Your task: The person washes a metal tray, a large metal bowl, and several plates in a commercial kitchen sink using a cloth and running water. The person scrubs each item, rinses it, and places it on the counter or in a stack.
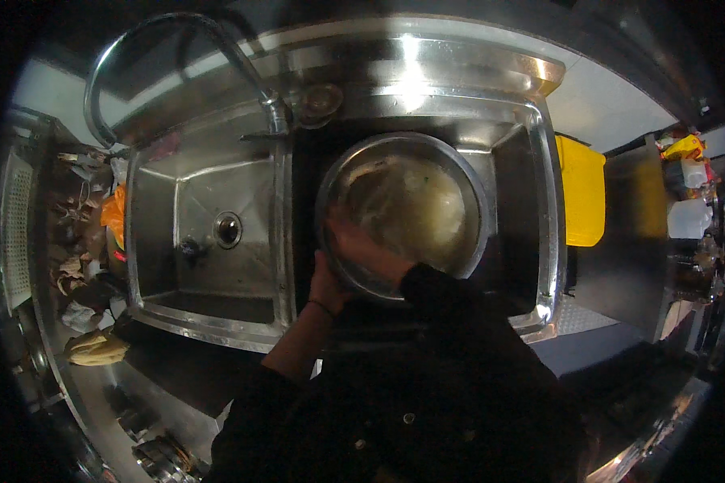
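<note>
A large round metal bowl (485, 220) sits in the right basin of a stainless steel double sink (550, 241), with cloudy, yellowish liquid in it. My left hand (327, 281) is against the bowl's near left outer side, its thumb up by the rim; part of its grip is hidden. Inside the bowl, at the left wall, is my right hand (359, 241), blurred. Whether it holds anything does not show. To the left, the other basin (248, 199) has a drain and some dark scraps.
A curved faucet (278, 115) stands behind the divider. Beyond the sink's right edge is a yellow plastic container (582, 190). Left of the sink lie an orange bag (115, 211) and a yellowish cloth or glove (96, 349).
</note>
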Demonstrator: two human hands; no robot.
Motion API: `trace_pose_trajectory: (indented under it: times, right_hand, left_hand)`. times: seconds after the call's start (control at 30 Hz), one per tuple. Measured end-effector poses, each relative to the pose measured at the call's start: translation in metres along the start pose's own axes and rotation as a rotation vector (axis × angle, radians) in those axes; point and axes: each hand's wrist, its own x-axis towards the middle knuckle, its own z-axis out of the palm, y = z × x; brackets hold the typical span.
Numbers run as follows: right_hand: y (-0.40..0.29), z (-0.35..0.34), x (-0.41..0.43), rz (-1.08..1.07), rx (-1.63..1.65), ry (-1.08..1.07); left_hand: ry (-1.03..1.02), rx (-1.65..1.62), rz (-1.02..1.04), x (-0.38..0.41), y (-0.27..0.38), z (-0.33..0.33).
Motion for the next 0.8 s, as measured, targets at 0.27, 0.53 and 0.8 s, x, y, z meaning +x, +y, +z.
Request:
trace_pose_trajectory:
  times: [0.27,0.53,0.8]
  right_hand:
    - [0.073,-0.105,-0.056,0.61,-0.168,-0.238]
    - [-0.002,-0.115,-0.034,0.623,0.161,-0.471]
    - [-0.083,-0.144,-0.016,0.163,0.297,-0.093]
  left_hand:
    - [0.356,0.784,0.725,0.026,-0.009,-0.004]
    - [-0.056,0.318,0.367,0.083,-0.02,-0.011]
    - [-0.285,-0.173,-0.094,0.035,0.02,0.047]
